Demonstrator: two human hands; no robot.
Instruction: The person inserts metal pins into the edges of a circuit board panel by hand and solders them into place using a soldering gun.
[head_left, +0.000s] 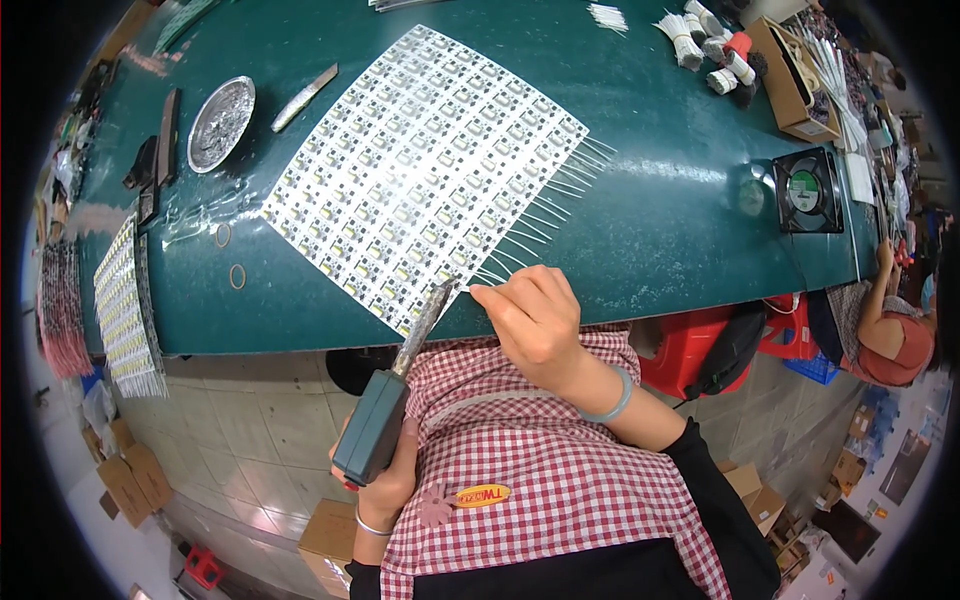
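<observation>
My left hand (396, 486) is wrapped round the dark grey-green handle of a soldering gun (371, 428). The metal tip points up and away, reaching the near corner region of a white circuit board panel (405, 175). Whether it touches the board I cannot tell. Rows of small components and yellowish LEDs cover the panel. My right hand (537, 322) is closed in a pinch on a thin white wire (467, 289) at the panel's near right edge. Farther along that edge, several more white wires (545, 206) stick out.
A metal bowl (221, 125) and a utility knife (305, 97) lie left of the panel, with two rubber bands nearby. More panels (128, 305) hang over the left table edge. Bundled wires (683, 40), a cardboard box (790, 80) and a black fan (808, 190) are at right. Another person (890, 335) sits far right.
</observation>
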